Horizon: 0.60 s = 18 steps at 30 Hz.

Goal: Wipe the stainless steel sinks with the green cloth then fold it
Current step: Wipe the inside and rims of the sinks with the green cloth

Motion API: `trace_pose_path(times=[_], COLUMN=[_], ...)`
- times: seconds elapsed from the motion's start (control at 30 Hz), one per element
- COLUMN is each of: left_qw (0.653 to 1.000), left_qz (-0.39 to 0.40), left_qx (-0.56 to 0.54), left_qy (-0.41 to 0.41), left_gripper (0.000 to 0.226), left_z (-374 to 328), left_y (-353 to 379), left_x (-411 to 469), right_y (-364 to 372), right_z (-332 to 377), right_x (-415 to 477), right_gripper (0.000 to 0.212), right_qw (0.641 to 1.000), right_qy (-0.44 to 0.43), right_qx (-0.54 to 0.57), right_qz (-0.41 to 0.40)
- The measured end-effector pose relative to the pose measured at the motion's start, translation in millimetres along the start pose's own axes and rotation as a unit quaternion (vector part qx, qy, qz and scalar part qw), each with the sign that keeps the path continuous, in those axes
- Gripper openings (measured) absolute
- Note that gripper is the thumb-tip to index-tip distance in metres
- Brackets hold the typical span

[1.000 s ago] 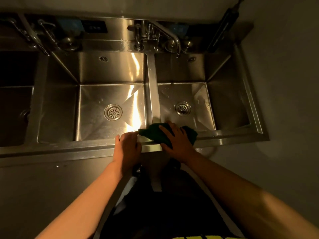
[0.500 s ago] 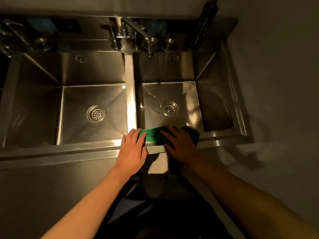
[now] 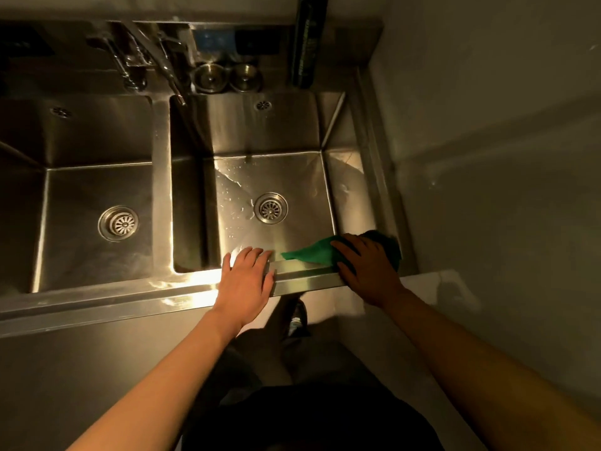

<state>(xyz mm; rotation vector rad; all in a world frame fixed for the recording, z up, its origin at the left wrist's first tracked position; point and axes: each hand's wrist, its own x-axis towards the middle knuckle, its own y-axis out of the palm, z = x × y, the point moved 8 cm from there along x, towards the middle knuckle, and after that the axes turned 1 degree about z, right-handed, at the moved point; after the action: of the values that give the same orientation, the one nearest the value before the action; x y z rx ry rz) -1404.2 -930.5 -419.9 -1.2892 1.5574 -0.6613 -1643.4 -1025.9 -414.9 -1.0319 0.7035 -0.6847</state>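
The left hand lies flat on the front rim of the sinks. Its fingers are straight and close together, and it holds nothing. The right hand presses flat on the green cloth, with its fingers spread a little. The cloth lies on the rim at the near right corner of the right sink. One end pokes out left of the right fingers and does not reach the left fingers. Past the left fingertips, the right sink has water drops near its drain. The left sink is further left. Far past both hands stand a tap, two small metal cups and a dark bottle. Half a second ago the cloth was right beside the left fingers. Now it and the right hand are further right.
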Motion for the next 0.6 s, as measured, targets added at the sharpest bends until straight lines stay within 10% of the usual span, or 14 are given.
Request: trace_pose_path(times=[0.6], left_qw=[0.999], left_qz=[0.037], left_qx=[-0.008], left_qy=[-0.028], left_gripper=[0.059], left_z=[-47.7], left_y=[28.1], left_x=[71.9], right_y=[-137.1], right_z=[-51.6], right_x=[72.8], right_gripper=[0.052], right_qw=[0.962], right_qy=[0.09], right_qx=[0.048], right_qz=[-0.255])
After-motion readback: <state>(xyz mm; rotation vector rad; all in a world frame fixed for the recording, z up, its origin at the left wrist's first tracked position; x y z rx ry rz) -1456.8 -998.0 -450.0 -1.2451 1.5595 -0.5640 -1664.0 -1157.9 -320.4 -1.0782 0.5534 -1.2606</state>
